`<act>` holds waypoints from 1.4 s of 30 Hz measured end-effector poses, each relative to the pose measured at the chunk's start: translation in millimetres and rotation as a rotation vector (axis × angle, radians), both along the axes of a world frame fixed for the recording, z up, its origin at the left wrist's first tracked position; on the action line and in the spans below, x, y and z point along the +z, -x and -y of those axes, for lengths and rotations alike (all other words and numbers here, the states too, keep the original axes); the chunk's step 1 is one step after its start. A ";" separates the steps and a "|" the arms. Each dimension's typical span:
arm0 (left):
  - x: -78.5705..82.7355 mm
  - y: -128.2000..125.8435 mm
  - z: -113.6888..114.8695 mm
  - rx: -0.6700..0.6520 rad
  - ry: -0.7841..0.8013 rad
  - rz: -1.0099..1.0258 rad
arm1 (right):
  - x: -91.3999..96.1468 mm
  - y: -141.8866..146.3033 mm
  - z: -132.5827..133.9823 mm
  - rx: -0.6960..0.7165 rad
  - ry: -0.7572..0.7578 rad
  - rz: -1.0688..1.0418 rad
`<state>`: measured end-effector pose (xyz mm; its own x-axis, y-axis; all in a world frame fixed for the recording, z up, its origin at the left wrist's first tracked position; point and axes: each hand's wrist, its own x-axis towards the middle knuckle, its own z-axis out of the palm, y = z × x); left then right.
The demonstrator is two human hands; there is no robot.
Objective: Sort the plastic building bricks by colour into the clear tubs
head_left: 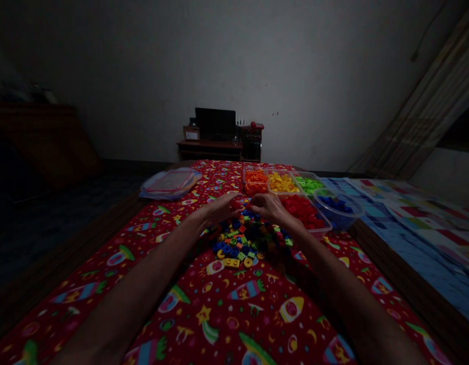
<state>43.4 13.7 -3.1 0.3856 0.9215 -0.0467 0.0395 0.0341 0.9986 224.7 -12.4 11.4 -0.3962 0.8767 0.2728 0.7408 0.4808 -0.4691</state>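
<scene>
A pile of small toy building bricks point(242, 241) in mixed colours lies on the red patterned cloth in front of me. Over the pile's far side is my left hand point(223, 208), its fingers curled inward. Facing it across a small gap, my right hand point(268, 207) is bent with thumb and fingers drawn together. A bit of red shows at the fingertips of both hands, too small and dark to name. Close to the right hand stands a clear box of red bricks point(303, 212).
Behind it are boxes of orange bricks point(256, 177), yellow bricks point(282, 182) and green bricks point(309, 185). A round tub point(350, 213) holds blue bricks. Stacked clear lids point(169, 182) lie at the far left of the red cloth point(219, 314). A monitor point(215, 123) stands beyond.
</scene>
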 end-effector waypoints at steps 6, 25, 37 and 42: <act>13.8 -16.7 15.4 -0.092 0.136 0.078 | -0.5 7.4 9.7 0.047 -0.019 -0.029; -3.0 -21.7 9.2 -0.056 -0.395 -0.246 | 63.0 -76.1 23.8 -0.388 0.066 0.255; -41.1 -61.0 63.5 -0.393 -1.143 -0.797 | 62.6 -75.2 20.0 -0.396 -0.163 0.217; -46.7 -49.3 36.7 -0.254 -1.099 -0.903 | 61.8 -70.9 20.3 -0.354 -0.205 0.214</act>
<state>92.7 -23.0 -49.8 0.7635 0.5634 0.3156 0.5479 -0.8238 0.1453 295.6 -32.6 73.2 -0.1480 0.9048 0.3993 0.9460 0.2472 -0.2096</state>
